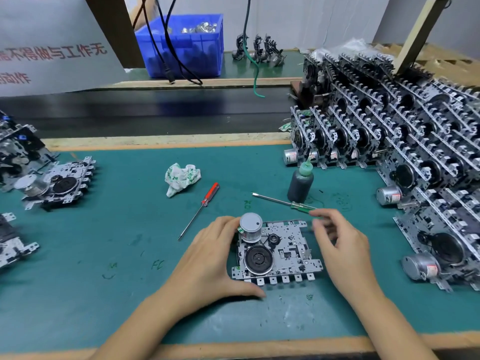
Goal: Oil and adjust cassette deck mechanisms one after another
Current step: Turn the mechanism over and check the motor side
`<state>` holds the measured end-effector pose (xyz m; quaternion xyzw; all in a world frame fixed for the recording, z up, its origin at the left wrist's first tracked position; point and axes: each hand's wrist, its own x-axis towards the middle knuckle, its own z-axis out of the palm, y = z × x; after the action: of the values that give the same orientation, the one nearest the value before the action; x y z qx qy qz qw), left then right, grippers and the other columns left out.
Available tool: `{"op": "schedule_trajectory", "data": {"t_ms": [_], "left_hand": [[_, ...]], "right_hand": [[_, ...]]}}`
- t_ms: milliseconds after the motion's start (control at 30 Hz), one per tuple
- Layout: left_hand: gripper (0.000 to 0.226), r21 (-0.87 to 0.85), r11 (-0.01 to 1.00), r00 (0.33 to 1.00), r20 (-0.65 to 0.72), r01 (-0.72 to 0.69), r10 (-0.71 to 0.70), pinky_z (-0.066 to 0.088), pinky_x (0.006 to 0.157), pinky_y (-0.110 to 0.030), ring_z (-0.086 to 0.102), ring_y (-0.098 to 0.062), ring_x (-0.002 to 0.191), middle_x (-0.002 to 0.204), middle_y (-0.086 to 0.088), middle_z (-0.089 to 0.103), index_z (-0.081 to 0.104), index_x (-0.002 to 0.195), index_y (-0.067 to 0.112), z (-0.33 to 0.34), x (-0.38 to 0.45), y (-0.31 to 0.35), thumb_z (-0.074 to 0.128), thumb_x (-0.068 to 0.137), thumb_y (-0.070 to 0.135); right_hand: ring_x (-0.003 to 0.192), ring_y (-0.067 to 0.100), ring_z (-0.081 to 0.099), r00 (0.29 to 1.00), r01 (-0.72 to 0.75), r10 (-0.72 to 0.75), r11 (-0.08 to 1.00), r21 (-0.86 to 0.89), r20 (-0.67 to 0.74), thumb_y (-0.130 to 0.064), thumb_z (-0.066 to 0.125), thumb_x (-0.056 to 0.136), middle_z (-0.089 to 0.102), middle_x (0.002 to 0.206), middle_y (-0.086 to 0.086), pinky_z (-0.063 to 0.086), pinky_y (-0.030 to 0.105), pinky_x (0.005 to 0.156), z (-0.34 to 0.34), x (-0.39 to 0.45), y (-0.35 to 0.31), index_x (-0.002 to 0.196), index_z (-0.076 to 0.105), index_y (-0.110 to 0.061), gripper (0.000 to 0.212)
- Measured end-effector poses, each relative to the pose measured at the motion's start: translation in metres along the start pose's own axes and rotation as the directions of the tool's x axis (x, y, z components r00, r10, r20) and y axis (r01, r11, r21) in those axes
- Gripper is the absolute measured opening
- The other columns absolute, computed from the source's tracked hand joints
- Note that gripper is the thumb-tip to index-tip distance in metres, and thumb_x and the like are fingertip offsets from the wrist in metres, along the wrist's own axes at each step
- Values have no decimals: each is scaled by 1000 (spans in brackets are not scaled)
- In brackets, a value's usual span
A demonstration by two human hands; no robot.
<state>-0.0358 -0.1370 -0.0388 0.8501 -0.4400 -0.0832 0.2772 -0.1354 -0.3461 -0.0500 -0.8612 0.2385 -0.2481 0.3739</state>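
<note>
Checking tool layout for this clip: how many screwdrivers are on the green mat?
2. The red-handled screwdriver lies left of centre, below the crumpled cloth. The green-handled screwdriver lies beside the oil bottle, by the right hand. Others may be hidden.

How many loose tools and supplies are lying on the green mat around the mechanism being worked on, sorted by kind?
Screwdrivers: 2, one red-handled, one green-handled
Oil bottle with green nozzle: 1
Crumpled cloth: 1
Total: 4

The left hand holds the cassette deck mechanism; the right hand hovers by the green-handled screwdriver.
</note>
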Motion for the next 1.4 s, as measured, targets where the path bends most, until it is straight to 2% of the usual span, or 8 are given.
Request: {"op": "schedule_trajectory", "data": {"t_ms": [100, 300, 433, 567, 800, 1100, 1233, 1400], "left_hand": [[106, -9, 1000, 998, -50, 29, -30, 25, 94, -12, 35, 4, 114, 121, 24, 30, 28, 138, 37, 3, -3, 4, 65, 48, 81], [110, 4, 997, 994, -80, 73, -72, 22, 93, -12, 32, 2, 116, 119, 25, 28, 13, 137, 47, 7, -7, 10, 63, 45, 82], [122, 48, 992, 991, -70, 118, -114, 18, 94, -12, 28, 3, 115, 117, 26, 28, 8, 147, 38, 6, -6, 11, 49, 47, 93], [81, 14, 990, 976, -168, 142, -138, 29, 89, -19, 41, -2, 110, 110, 21, 45, 24, 140, 42, 0, 3, 14, 27, 72, 85], [55, 4, 990, 970, -199, 142, -139, 34, 70, -23, 44, -5, 79, 76, 16, 50, 45, 92, 34, -7, -3, 6, 28, 75, 83], [24, -413, 887, 920, -228, 207, -320, 42, 57, -17, 48, -11, 57, 74, 6, 61, 61, 86, 30, -23, -20, -12, 76, 70, 38], [24, -569, 804, 914, -211, 174, -347, 43, 57, -13, 51, -5, 56, 65, 5, 60, 61, 91, 21, -36, 6, -15, 74, 77, 7], [21, -564, 813, 934, -196, 142, -299, 42, 59, -29, 52, -16, 58, 71, -9, 61, 51, 90, 25, -60, 82, -19, 70, 84, 17]], "right_hand": [[55, 23, 56, 996, -86, 82, 993, -78, -47, -37, 44, 94, 55, 46, 3, 45, 38, 61, -13, -3, -1, 67, 55, -15, 36], [41, 5, 54, 959, -231, 253, 959, -163, 128, -50, 31, 94, 57, 39, -6, 44, 26, 58, -26, -38, -14, 49, 56, -16, 62], [28, 10, 47, 892, -366, 349, 931, 7, 287, -51, 39, 92, 58, 40, 3, 34, 12, 37, -18, -49, -22, 61, 65, -14, 55], [27, 13, 44, 818, -493, 433, 867, 71, 379, -51, 44, 92, 62, 45, 8, 30, 15, 31, -16, -50, -28, 69, 68, -13, 50], [36, 18, 50, 793, -575, 439, 768, 282, 423, -22, 52, 95, 65, 55, 9, 41, 22, 35, -6, -43, -40, 81, 56, -4, 23], [39, 16, 54, 863, -385, 233, 878, 284, 449, -20, 56, 93, 61, 50, 3, 48, 26, 41, 11, -7, -92, 82, 43, -13, 18], [49, 14, 61, 934, -69, 44, 996, 58, 354, -20, 59, 90, 67, 57, 4, 56, 35, 62, 2, 39, -127, 78, 50, -16, 16], [83, 34, 66, 945, 165, -109, 973, -162, 309, -19, 59, 88, 70, 80, 17, 52, 48, 81, -5, 121, -162, 83, 64, -1, 19]]}}
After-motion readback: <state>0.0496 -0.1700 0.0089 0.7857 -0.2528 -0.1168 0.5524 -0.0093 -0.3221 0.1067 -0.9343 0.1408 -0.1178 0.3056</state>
